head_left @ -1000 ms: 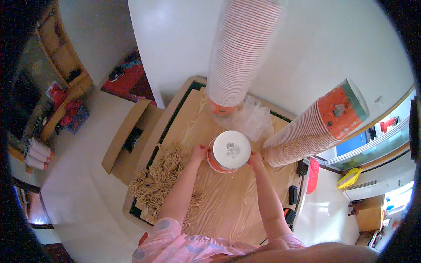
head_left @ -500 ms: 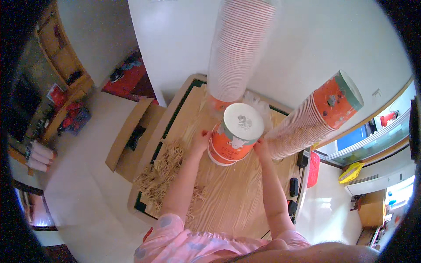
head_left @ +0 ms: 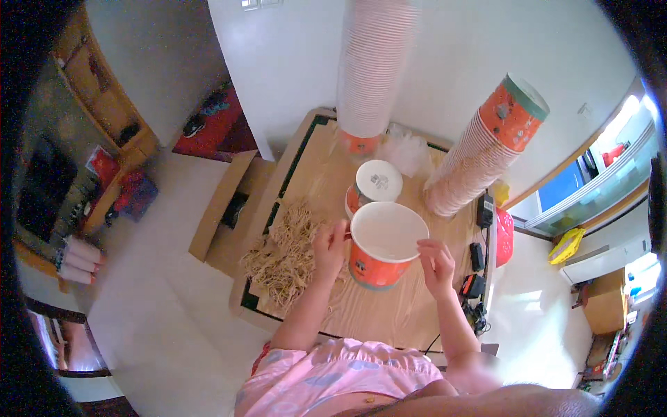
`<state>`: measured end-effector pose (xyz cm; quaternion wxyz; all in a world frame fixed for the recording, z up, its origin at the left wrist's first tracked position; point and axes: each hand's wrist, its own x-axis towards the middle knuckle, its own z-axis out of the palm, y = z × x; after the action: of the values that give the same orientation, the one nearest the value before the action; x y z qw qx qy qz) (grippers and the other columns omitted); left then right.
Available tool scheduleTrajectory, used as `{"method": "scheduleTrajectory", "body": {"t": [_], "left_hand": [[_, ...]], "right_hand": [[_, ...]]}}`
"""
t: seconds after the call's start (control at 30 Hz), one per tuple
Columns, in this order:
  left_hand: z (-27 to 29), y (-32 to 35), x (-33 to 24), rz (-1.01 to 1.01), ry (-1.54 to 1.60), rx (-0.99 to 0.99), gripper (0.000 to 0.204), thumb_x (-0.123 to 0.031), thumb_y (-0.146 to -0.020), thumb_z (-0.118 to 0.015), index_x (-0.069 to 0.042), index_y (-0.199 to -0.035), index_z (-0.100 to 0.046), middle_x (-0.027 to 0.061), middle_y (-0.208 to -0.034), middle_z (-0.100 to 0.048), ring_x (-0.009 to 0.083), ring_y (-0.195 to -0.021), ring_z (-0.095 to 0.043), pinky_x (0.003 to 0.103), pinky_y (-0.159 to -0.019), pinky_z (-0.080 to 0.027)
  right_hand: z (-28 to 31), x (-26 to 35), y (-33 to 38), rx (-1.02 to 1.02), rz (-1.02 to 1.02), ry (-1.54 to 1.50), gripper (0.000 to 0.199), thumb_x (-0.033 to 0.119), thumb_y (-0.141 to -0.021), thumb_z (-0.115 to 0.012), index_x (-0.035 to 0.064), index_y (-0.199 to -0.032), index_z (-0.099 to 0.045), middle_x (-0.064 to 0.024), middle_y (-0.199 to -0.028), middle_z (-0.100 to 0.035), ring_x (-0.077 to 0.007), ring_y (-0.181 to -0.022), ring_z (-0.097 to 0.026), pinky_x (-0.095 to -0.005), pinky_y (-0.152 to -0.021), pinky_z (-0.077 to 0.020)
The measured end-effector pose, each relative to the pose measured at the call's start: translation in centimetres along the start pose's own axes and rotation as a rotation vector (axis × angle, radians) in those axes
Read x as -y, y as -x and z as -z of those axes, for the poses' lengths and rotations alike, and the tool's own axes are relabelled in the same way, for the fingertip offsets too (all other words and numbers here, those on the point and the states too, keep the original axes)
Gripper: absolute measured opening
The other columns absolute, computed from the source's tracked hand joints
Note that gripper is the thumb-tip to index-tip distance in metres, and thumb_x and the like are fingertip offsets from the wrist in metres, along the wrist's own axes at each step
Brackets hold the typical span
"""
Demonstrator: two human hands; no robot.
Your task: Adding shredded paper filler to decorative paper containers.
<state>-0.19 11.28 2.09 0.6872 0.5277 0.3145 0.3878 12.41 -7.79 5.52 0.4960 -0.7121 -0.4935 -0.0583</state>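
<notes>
An orange paper bucket (head_left: 379, 267) with a white inside and a green band near its base stands open end up in front of me, between my hands. My left hand (head_left: 330, 250) is closed, its fingertips pinched at the bucket's left rim. On the opposite side my right hand (head_left: 436, 267) pinches at the right rim. Whether a thin cord lies in the fingers is too small to tell. Just behind, another paper bucket (head_left: 379, 182) rests upside down on the table, partly hidden. To the left of my left forearm lies a heap of tan cords (head_left: 288, 260).
A tall stack of nested buckets (head_left: 375, 76) in clear plastic stands at the back; a second stack (head_left: 479, 149) leans to its right. Crumpled clear plastic (head_left: 405, 154) lies between them. Black adapters (head_left: 476, 256) line the table's right edge. An open cardboard box (head_left: 233, 215) is at the left.
The bucket between my hands was upside down and is now mouth up, nearer to me. An upside-down bucket now shows behind it. Both hands have come closer to my body.
</notes>
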Motion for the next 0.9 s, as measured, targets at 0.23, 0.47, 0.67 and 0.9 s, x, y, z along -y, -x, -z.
{"method": "scheduleTrajectory", "body": {"t": [0.23,0.47,0.67,0.9], "left_hand": [[3.6,5.5,-0.7,-0.059,-0.133,0.115,0.020,-0.007,-0.080,-0.060,0.002,-0.097,-0.059,0.0052,-0.082,-0.062,0.0110,-0.072,-0.059,0.023,-0.065,-0.049],[3.6,10.2,-0.8,-0.101,-0.204,0.188,0.021,-0.002,-0.078,-0.060,0.001,-0.098,-0.053,0.0076,-0.091,-0.056,0.0142,-0.081,-0.058,0.025,-0.070,-0.050],[3.4,13.0,-1.2,-0.332,-0.282,0.161,0.019,-0.002,-0.078,-0.060,0.000,-0.094,-0.050,0.0087,-0.093,-0.052,0.0156,-0.077,-0.056,0.024,-0.063,-0.049],[5.3,13.8,0.9,-0.212,-0.375,0.232,0.020,-0.009,-0.078,-0.063,-0.003,-0.094,-0.051,0.0062,-0.088,-0.054,0.0123,-0.070,-0.054,0.023,-0.058,-0.047]], "right_hand": [[1.3,5.3,5.8,0.184,0.000,-0.026,0.014,-0.006,-0.074,-0.052,0.0016,-0.083,-0.058,-0.0156,-0.098,-0.056,-0.0247,-0.088,-0.057,-0.0297,-0.071,-0.0496],[-1.1,6.1,9.5,-0.393,-0.349,-0.328,0.027,-0.006,-0.074,-0.052,0.0053,-0.097,-0.044,-0.0085,-0.090,-0.049,-0.0138,-0.087,-0.049,-0.0234,-0.070,-0.0408],[-1.0,5.4,10.2,-0.455,-0.555,-0.464,0.035,-0.004,-0.075,-0.058,0.0080,-0.102,-0.040,-0.0008,-0.085,-0.050,-0.0083,-0.078,-0.049,-0.0205,-0.068,-0.0405],[0.4,2.4,10.9,-0.257,-0.593,-0.231,0.035,-0.006,-0.074,-0.056,0.0090,-0.103,-0.042,-0.0009,-0.079,-0.053,-0.0086,-0.070,-0.051,-0.0213,-0.062,-0.0427]]}}
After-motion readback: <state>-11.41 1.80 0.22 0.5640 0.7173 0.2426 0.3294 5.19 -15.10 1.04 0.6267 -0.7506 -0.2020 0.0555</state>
